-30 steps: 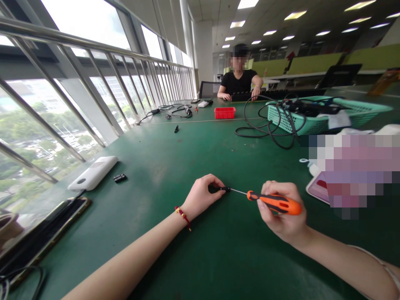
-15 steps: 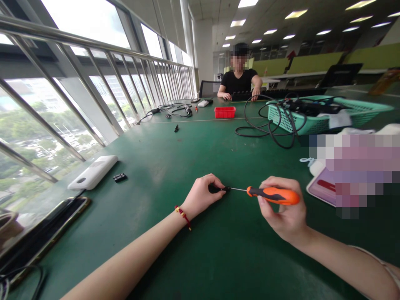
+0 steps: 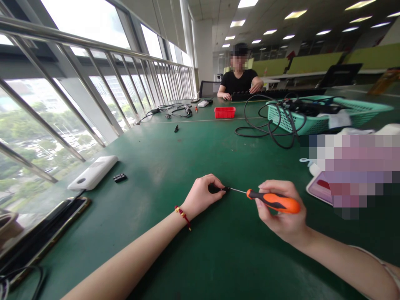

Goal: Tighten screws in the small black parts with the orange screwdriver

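Near the middle of the green table [image 3: 200, 258], my left hand [image 3: 204, 193] pinches a small black part [image 3: 227, 188] between thumb and fingertips. Most of that part is covered by the fingers, so its kind does not show. My right hand [image 3: 286, 212] is closed around the orange and black handle of a screwdriver [image 3: 278, 202]. The thin metal shaft points left, and its tip meets the black part at my left fingertips. A red cord bracelet with gold beads [image 3: 183, 216] circles my left wrist.
On the left lie a white power bank [image 3: 93, 171], a small black piece [image 3: 120, 178] and a phone [image 3: 53, 233]. A red bin [image 3: 224, 112] and a teal basket [image 3: 315, 125] with black cables stand farther back. Across the table sits a person in black [image 3: 239, 81].
The screwdriver handle has turned in my right hand, its orange and black pattern shifting, while the tip stays at the black part. My left hand keeps still. The person opposite moved a hand slightly.
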A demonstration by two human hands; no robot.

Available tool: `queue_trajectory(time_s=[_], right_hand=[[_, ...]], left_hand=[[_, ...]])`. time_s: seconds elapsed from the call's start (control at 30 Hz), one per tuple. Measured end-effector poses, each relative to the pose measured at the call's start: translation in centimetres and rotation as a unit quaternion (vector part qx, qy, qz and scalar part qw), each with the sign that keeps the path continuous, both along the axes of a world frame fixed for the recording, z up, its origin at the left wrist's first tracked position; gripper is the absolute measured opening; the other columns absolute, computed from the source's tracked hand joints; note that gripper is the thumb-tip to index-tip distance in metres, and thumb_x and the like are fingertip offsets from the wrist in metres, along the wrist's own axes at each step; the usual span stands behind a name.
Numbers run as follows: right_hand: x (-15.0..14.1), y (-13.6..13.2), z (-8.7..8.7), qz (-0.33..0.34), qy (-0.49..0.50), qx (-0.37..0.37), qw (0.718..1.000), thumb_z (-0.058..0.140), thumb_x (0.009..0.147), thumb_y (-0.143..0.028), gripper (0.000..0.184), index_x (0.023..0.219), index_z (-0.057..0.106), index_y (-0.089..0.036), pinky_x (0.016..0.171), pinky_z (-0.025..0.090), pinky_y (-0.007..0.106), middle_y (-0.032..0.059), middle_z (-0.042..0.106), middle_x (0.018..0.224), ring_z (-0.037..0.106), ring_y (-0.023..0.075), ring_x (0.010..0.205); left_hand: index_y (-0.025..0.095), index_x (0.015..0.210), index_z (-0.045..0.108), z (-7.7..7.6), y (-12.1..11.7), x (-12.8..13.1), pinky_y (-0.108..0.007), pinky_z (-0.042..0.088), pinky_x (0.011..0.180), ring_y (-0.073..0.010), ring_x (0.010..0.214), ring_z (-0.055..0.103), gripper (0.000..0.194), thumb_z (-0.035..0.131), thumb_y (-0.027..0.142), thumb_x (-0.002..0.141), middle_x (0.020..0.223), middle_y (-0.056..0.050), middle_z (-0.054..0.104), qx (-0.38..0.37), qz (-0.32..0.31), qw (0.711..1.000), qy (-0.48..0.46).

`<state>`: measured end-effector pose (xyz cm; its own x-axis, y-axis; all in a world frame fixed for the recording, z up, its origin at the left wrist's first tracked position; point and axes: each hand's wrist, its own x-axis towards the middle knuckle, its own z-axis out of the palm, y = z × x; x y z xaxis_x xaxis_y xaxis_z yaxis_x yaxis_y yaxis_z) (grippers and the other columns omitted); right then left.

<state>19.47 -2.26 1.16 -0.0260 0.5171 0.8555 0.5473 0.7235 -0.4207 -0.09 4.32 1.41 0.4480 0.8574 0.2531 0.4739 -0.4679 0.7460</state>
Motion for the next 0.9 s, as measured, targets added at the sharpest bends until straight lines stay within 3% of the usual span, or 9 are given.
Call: queue_trajectory(time_s=[0.2, 0.4, 0.67, 0.77, 0.9], right_hand=[[0.3, -0.2, -0.2, 0.015, -0.013, -0.005, 1.0, 0.06, 0.072, -0.014, 0.023, 0.093, 0.053, -0.022, 0.058, 0.051, 0.028, 0.0013, 0.059, 0.077, 0.061, 0.0153, 0.067], [0.3, 0.2, 0.2, 0.044, -0.042, 0.029, 0.998, 0.06, 0.072, -0.007, 0.037, 0.105, 0.054, -0.023, 0.064, 0.048, 0.031, 0.0017, 0.061, 0.082, 0.058, 0.0157, 0.071], [0.1, 1.0, 0.3, 0.024, -0.074, -0.113, 0.99, 0.051, 0.083, -0.015, 0.019, 0.098, 0.058, -0.022, 0.069, 0.048, 0.029, 0.0037, 0.058, 0.084, 0.059, 0.015, 0.075], [0.2, 1.3, 0.0, 0.025, -0.06, -0.139, 0.988, 0.051, 0.084, -0.018, 0.014, 0.096, 0.057, -0.022, 0.072, 0.049, 0.029, 0.0039, 0.061, 0.087, 0.061, 0.0157, 0.079], [0.3, 1.5, -0.2, 0.018, -0.073, -0.186, 0.98, 0.049, 0.085, -0.019, 0.013, 0.096, 0.056, -0.023, 0.07, 0.049, 0.028, 0.0024, 0.065, 0.086, 0.062, 0.0157, 0.076]], left_hand=[[0.016, 0.074, 0.062, -0.1, 0.1, -0.1, -0.027, 0.049, 0.073, -0.0146, 0.076, 0.061, 0.004, 0.061, 0.019, 0.072, 0.082, -0.003, 0.066, 0.011, 0.011, 1.0, 0.018], [0.017, 0.078, 0.062, -0.3, 0.2, -0.2, -0.03, 0.047, 0.074, -0.0167, 0.08, 0.058, 0.006, 0.059, 0.02, 0.074, 0.082, -0.003, 0.064, 0.046, 0.083, 0.994, 0.048], [0.017, 0.079, 0.061, -0.3, 0.4, -0.3, -0.032, 0.045, 0.079, -0.0182, 0.086, 0.057, 0.006, 0.058, 0.022, 0.076, 0.087, -0.003, 0.064, 0.036, 0.097, 0.994, 0.031], [0.018, 0.078, 0.062, 0.1, 0.0, -0.2, -0.034, 0.044, 0.081, -0.0195, 0.088, 0.056, 0.005, 0.059, 0.022, 0.075, 0.088, -0.004, 0.064, 0.07, 0.112, 0.991, 0.034], [0.02, 0.077, 0.062, 0.5, -1.4, 0.3, -0.034, 0.043, 0.082, -0.0194, 0.088, 0.054, 0.004, 0.06, 0.022, 0.075, 0.089, -0.004, 0.063, 0.119, 0.083, 0.989, 0.031]])
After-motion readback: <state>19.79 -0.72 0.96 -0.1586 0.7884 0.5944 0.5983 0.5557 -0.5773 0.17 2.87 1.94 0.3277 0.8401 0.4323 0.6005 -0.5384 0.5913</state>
